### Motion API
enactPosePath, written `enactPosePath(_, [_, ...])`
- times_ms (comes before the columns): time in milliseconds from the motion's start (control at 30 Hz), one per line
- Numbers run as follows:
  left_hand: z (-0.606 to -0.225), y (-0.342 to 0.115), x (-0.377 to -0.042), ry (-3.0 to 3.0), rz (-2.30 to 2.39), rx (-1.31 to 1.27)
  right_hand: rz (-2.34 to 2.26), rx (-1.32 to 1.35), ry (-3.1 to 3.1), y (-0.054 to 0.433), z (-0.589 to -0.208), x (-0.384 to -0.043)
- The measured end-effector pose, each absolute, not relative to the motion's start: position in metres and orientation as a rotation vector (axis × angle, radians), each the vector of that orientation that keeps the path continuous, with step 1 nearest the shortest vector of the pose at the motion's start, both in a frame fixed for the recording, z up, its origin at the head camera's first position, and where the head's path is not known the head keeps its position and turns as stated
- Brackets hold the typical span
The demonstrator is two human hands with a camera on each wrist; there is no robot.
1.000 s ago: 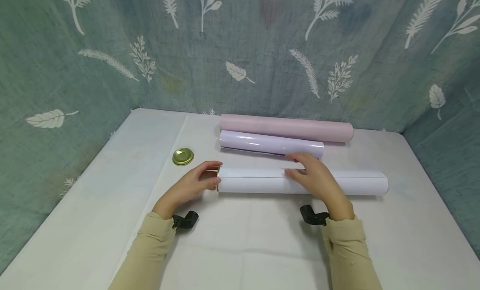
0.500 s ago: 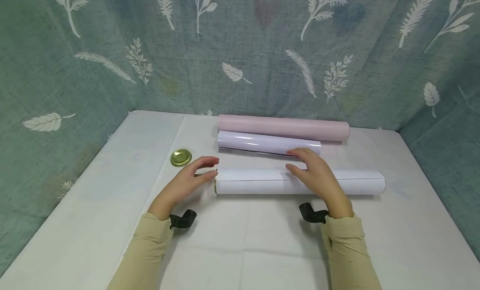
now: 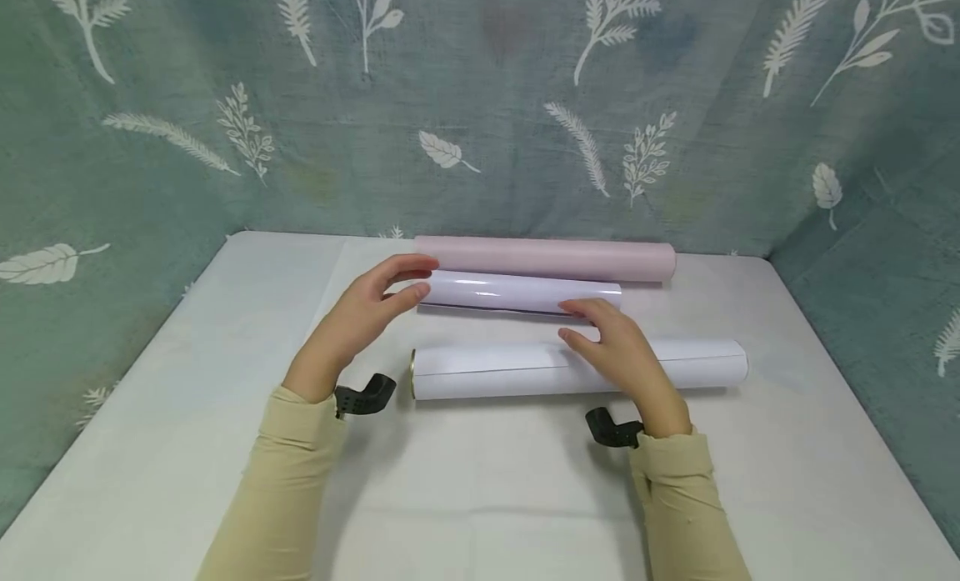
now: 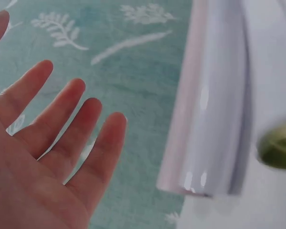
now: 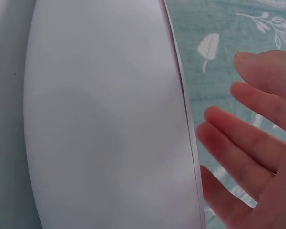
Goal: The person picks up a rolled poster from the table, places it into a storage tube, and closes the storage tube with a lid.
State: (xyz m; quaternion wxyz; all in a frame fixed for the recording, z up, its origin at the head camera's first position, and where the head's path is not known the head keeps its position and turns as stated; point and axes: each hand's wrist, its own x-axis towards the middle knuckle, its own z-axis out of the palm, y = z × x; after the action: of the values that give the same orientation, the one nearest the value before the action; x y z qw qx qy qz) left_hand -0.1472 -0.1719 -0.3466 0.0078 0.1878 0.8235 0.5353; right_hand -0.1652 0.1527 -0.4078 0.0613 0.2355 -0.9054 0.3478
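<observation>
A long white paper roll (image 3: 495, 371) lies across the table, with a seam along it and a gold rim (image 3: 413, 374) at its left end. My left hand (image 3: 352, 314) hovers beside the left end of a glossy lilac roll (image 3: 517, 291), fingers spread and holding nothing. In the left wrist view its palm shows empty. My right hand (image 3: 618, 348) is over the white roll, its fingertips overlapping the lilac roll in the head view; it grips nothing. The right wrist view shows its relaxed fingers beside the white roll's edge.
A matte pink roll (image 3: 547, 259) lies behind the lilac one, against the leaf-patterned cloth backdrop (image 3: 480, 89). The white table (image 3: 480, 498) extends in front of and beside the rolls. The gold lid seen earlier is hidden behind my left hand in the head view.
My left hand has let go of the white roll's gold-rimmed left end and moved up and back toward the lilac roll. My right hand has lifted slightly off the white roll. The head view has shifted.
</observation>
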Motion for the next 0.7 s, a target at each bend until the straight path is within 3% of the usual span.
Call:
enactPosePath(400, [-0.357, -0.170, -0.163, 2.389, 1.918, 0.491, 1.131, 0.700, -2.739, 0.151, -0.407, -0.168])
enactPosePath(700, [-0.392, -0.197, -0.181, 2.331, 1.963, 0.271, 1.141, 0.728, -2.740, 0.144, -0.406, -0.163])
